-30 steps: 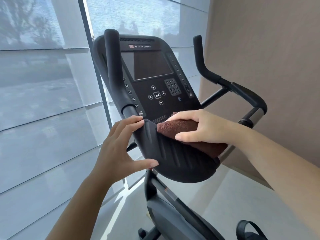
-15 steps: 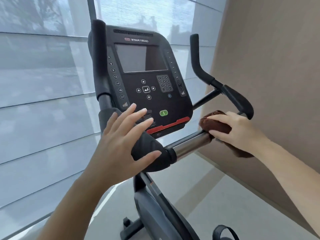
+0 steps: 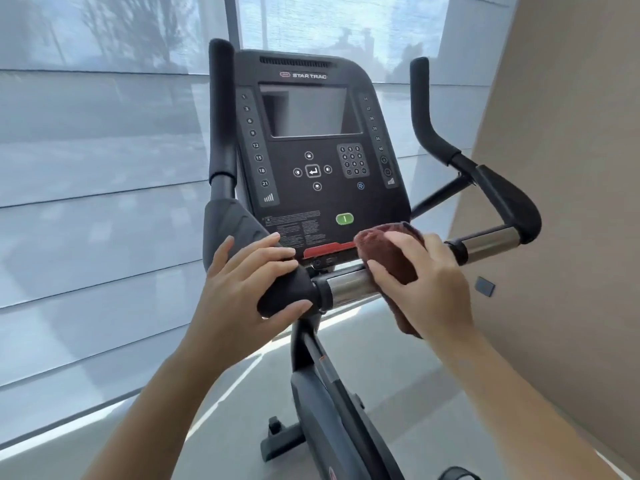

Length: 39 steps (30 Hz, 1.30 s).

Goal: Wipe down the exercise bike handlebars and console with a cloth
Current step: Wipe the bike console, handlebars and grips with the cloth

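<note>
Bright room, big window with translucent blinds behind the bike, tan wall to the right, pale floor below.

Exercise bike faces the person; console (image 3: 313, 157) upright, screen dark, green button lit near its lower edge.

Left hand (image 3: 242, 289) rests curled over the black padded end of the left handlebar (image 3: 287, 292), fingers spread across the top, thumb below; a bracing hold, not tight.

Right hand (image 3: 426, 282) is clamped on the dark red-brown cloth (image 3: 391, 251), wrapping it over the chrome bar (image 3: 349, 287) just below the console's red strip.

Change: half a second back the cloth was further out toward the right grip; a second back it lay on the padded left grip. It has now come inward to the middle of the chrome bar. The view has also swung to face the console squarely.

Reading: wiping strokes run back and forth along the lower bar. Console face and upright horns (image 3: 427, 133) look not yet reached; judged early to midway.
</note>
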### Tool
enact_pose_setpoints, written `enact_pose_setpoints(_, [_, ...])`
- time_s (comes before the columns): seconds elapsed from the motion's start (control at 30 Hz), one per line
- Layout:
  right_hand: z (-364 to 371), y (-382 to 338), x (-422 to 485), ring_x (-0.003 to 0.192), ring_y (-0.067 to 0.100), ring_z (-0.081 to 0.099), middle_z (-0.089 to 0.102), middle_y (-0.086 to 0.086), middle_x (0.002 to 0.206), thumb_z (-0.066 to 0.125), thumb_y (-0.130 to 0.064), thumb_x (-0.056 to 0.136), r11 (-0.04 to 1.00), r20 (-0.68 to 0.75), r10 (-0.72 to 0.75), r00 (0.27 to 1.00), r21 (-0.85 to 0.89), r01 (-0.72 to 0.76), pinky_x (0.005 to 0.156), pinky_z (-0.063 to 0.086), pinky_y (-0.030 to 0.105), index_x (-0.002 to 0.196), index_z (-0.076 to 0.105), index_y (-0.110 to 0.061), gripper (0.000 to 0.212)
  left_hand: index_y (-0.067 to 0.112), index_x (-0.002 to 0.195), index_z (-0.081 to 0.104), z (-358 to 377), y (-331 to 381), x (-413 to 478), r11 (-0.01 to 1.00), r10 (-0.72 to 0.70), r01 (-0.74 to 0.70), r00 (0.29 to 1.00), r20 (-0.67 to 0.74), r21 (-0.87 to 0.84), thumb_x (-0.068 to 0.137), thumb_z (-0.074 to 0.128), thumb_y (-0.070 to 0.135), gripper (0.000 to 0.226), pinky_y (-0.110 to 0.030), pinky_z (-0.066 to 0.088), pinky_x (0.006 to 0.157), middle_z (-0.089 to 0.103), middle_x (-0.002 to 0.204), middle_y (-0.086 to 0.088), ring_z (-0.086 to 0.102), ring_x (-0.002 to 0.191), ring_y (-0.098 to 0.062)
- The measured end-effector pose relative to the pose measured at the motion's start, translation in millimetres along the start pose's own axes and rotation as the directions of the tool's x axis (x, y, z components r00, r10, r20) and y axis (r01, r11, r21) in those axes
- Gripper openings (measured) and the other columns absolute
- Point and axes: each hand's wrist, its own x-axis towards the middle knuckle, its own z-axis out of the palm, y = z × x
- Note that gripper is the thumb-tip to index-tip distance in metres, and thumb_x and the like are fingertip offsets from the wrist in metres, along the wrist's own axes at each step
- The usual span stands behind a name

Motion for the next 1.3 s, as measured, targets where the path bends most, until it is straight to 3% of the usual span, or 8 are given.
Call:
enact_pose_setpoints(0.13, [-6.3,23.1,0.6,0.093,0.033,0.056,0.059,0.017,0.1,0.067,-0.031,0.08,0.971,-0.054,0.211,0.976,0.127,-0.203,0.08,0.05,0.039,0.114,0.062,-0.011,0.04,0.01,0.093,0.067,2.2,1.8,1.4,1.0,0.002,-0.002,1.0,-0.027,0.011,0.075,0.057,0.046,0.041,-0.049,0.025,0.104,0.067,0.109,-0.001,0.048,0.119,-0.015])
enact_pose_setpoints(0.33, [46.8,-71.7,-40.4,0.092,0.018,0.056,0.062,0.01,0.098,0.06,-0.043,0.083,0.96,-0.267,0.086,0.96,0.279,-0.008,0.084,0.046,0.019,0.106,0.065,-0.014,0.037,0.011,0.088,0.065,2.7,1.2,-0.2,1.0,0.018,-0.018,0.999,-0.035,0.006,0.077,0.055,0.042,0.034,-0.049,0.028,0.101,0.067,0.107,0.0,0.049,0.119,-0.016])
enact_pose_setpoints(0.53, [32.7,-27.1,-29.3,0.091,0.033,0.06,0.061,0.023,0.099,0.067,-0.03,0.08,0.96,-0.393,0.238,0.888,0.234,-0.154,0.077,0.057,0.044,0.106,0.065,-0.003,0.037,0.009,0.097,0.066,-2.1,-3.3,-0.8,1.0,0.02,-0.02,1.0,0.02,-0.008,0.079,0.052,0.044,0.042,-0.048,0.028,0.103,0.066,0.111,-0.003,0.05,0.12,-0.021])
enact_pose_setpoints(0.63, [16.1,-18.3,-17.0,0.094,0.033,0.058,0.061,0.021,0.102,0.07,-0.025,0.079,0.955,-0.245,0.276,0.929,0.182,-0.236,0.082,0.054,0.043,0.11,0.064,-0.008,0.036,0.009,0.098,0.066,-2.6,-3.0,-2.2,0.999,0.021,-0.02,0.999,0.027,-0.027,0.079,0.05,0.046,0.044,-0.045,0.024,0.105,0.066,0.112,-0.002,0.05,0.121,-0.021])
enact_pose_setpoints(0.73, [-1.6,-27.5,10.1,0.09,0.022,0.057,0.064,0.009,0.098,0.067,-0.038,0.079,0.986,0.135,0.084,0.987,0.13,-0.102,0.081,0.051,0.034,0.11,0.064,-0.024,0.034,0.008,0.096,0.066,-2.8,-3.0,-1.9,0.999,0.03,-0.029,0.999,0.011,-0.032,0.078,0.049,0.045,0.044,-0.043,0.023,0.104,0.066,0.11,-0.003,0.051,0.12,-0.023])
enact_pose_setpoints(0.9, [-7.0,-33.5,52.9,0.089,-0.008,0.056,0.064,-0.018,0.102,0.067,-0.046,0.074,0.988,0.616,-0.054,0.786,0.149,-0.049,0.074,0.041,0.003,0.102,0.063,-0.042,0.028,0.007,0.092,0.067,0.8,-5.3,-1.9,0.998,0.056,-0.057,0.998,-0.038,-0.025,0.078,0.051,0.044,0.043,-0.043,0.023,0.102,0.068,0.105,-0.003,0.054,0.117,-0.024])
enact_pose_setpoints(1.07, [-22.1,-4.4,73.5,0.092,0.01,0.061,0.067,-0.007,0.103,0.067,-0.036,0.077,0.995,0.643,0.093,0.76,-0.03,-0.097,0.072,0.044,0.015,0.091,0.062,-0.044,0.016,0.008,0.092,0.068,1.6,-6.4,-2.1,0.998,0.059,-0.059,0.998,-0.02,-0.014,0.076,0.059,0.043,0.039,-0.044,0.025,0.102,0.068,0.106,-0.003,0.054,0.117,-0.024])
enact_pose_setpoints(1.3, [9.3,-37.0,57.3,0.09,-0.002,0.059,0.068,-0.018,0.098,0.061,-0.054,0.068,0.992,0.592,-0.08,0.802,0.122,0.008,0.077,0.046,0.011,0.095,0.06,-0.048,0.027,0.007,0.089,0.068,5.2,-7.4,-1.3,0.997,0.082,-0.082,0.995,-0.065,-0.005,0.078,0.052,0.044,0.042,-0.045,0.028,0.099,0.069,0.103,-0.003,0.056,0.115,-0.025])
